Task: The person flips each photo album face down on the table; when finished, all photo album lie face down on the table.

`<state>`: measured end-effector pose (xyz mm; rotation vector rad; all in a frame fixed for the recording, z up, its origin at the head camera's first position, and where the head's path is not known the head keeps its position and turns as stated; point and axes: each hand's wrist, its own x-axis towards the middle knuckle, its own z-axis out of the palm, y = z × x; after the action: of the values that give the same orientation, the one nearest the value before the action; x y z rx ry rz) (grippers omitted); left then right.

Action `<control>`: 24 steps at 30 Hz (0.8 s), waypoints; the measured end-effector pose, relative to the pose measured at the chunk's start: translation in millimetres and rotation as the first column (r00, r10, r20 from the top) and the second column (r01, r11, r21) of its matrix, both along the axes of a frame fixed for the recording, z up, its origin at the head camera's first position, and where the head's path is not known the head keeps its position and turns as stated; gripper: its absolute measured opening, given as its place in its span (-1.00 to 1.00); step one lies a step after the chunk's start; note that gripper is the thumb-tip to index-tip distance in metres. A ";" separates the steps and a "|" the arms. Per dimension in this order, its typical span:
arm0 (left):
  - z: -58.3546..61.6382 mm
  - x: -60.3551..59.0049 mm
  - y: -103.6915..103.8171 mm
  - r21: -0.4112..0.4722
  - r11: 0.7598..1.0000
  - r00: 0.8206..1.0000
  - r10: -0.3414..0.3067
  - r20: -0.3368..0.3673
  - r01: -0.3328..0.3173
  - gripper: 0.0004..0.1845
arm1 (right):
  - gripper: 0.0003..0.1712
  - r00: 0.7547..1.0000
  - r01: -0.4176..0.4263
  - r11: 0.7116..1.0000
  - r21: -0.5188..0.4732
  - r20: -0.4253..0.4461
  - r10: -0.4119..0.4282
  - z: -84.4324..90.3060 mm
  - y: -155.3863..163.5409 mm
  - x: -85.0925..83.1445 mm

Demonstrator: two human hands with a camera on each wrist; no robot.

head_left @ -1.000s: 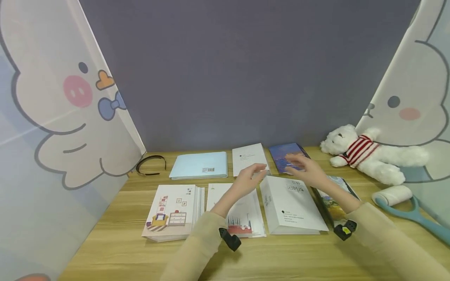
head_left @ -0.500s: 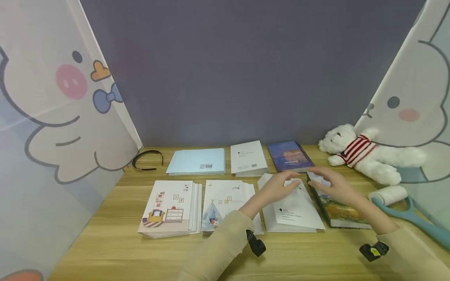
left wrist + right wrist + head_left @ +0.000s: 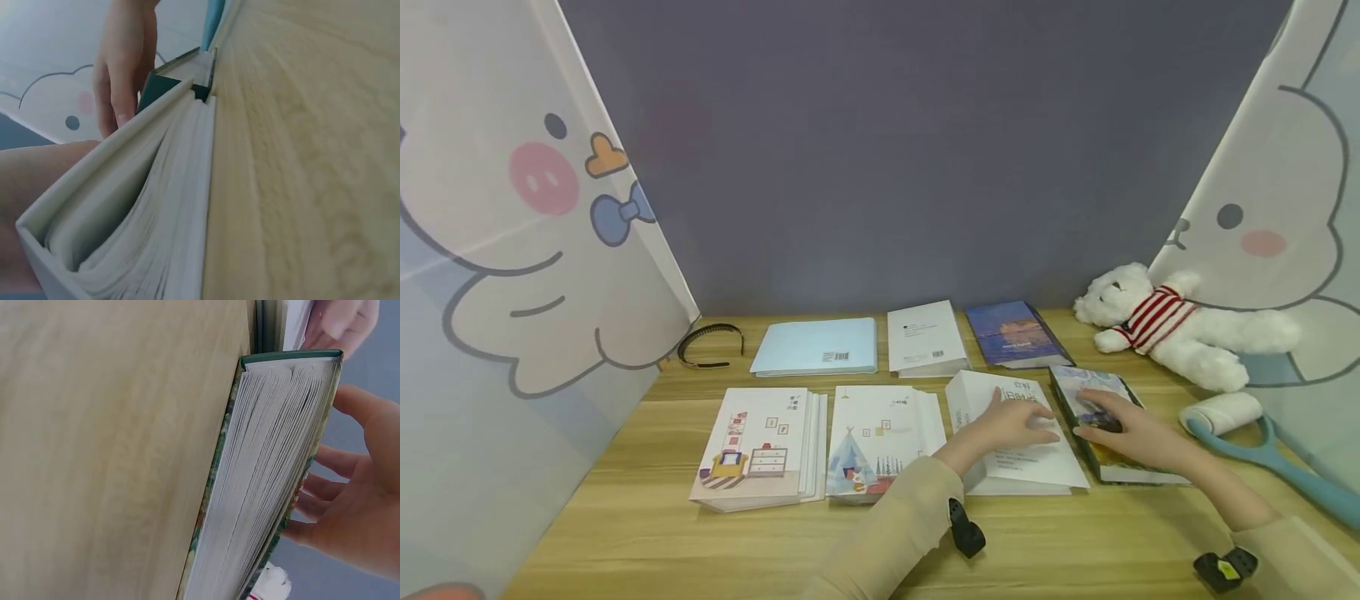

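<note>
My left hand (image 3: 1011, 423) lies flat on a thick white book (image 3: 1030, 462) in the front row of the wooden table (image 3: 700, 542), fingers straight. Beside it, my right hand (image 3: 1112, 423) rests palm down on a green-edged book with a painted cover (image 3: 1138, 471). The left wrist view shows the white book's page edge (image 3: 144, 206) close up, with the other hand's fingers (image 3: 122, 62) beyond it. From the right wrist, the green-edged book's pages (image 3: 262, 481) stand edge-on with my right hand (image 3: 356, 512) spread over the cover.
Two illustrated books (image 3: 760, 446) (image 3: 876, 437) lie front left. A light blue book (image 3: 816, 347), a white one (image 3: 925, 337) and a dark blue one (image 3: 1011, 333) line the back. A teddy bear (image 3: 1180, 333), lint roller (image 3: 1262, 433), black headband (image 3: 709, 346) and cartoon curtains flank them.
Both hands drew back from over the far row and came down: the left onto the white book, the right onto the painted-cover book.
</note>
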<state>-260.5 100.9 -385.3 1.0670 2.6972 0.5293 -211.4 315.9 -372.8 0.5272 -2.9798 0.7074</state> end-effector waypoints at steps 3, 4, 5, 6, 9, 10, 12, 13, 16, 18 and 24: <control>-1.3 2.3 -1.3 -0.146 0.989 0.996 -0.012 -0.090 -0.001 -0.42 | -0.27 1.000 -0.005 1.000 -0.006 -0.006 0.005 -0.1 -0.7 0.2; -1.4 3.3 -1.7 -0.182 0.983 0.994 -0.018 -0.111 -0.002 -0.39 | -0.28 1.000 -0.006 1.000 -0.006 -0.007 0.006 0.2 -0.8 0.0; -1.1 4.7 -2.4 -0.207 0.978 0.993 -0.021 -0.119 -0.004 -0.37 | -0.28 1.000 -0.009 1.000 -0.005 -0.008 0.009 0.7 -1.1 -0.1; -0.7 5.9 -3.1 -0.218 0.976 0.992 -0.019 -0.123 -0.009 -0.37 | -0.28 1.000 -0.007 1.000 -0.005 -0.007 0.007 1.1 -1.2 -0.1; 1.0 9.1 -6.3 -0.230 0.973 0.993 -0.006 -0.121 -0.022 -0.37 | -0.28 1.000 -0.005 1.000 -0.003 -0.002 0.005 1.4 -1.2 -0.3; 1.3 9.9 -7.5 -0.235 0.972 0.993 -0.002 -0.116 -0.026 -0.37 | -0.28 1.000 -0.006 1.000 -0.004 0.000 0.006 1.3 -1.0 -0.4; 2.8 10.8 -9.5 -0.249 0.968 0.994 0.004 -0.109 -0.031 -0.37 | -0.28 1.000 -0.005 1.000 -0.006 0.002 0.005 1.2 -0.7 -0.4; 3.5 10.9 -9.9 -0.254 0.967 0.995 0.008 -0.103 -0.034 -0.37 | -0.29 1.000 -0.004 1.000 -0.005 -0.001 0.004 1.1 -0.5 -0.4; 6.1 10.2 -7.8 -0.256 0.966 0.996 0.018 -0.085 -0.039 -0.36 | -0.30 1.000 -0.003 1.000 -0.005 -0.012 0.003 1.3 0.1 -0.3; 7.7 9.6 -3.1 -0.236 0.971 0.997 0.020 -0.076 -0.038 -0.37 | -0.31 1.000 -0.008 1.000 0.001 -0.025 0.008 1.2 0.4 0.3; 8.9 11.0 16.6 -0.054 0.999 0.996 0.009 0.091 -0.004 -0.43 | -0.40 0.997 -0.052 0.999 -0.013 -0.063 0.051 -1.3 3.6 7.0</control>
<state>-249.5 117.5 -376.4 0.9957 2.6206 0.4912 -204.4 319.5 -374.2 0.6162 -2.9105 0.7017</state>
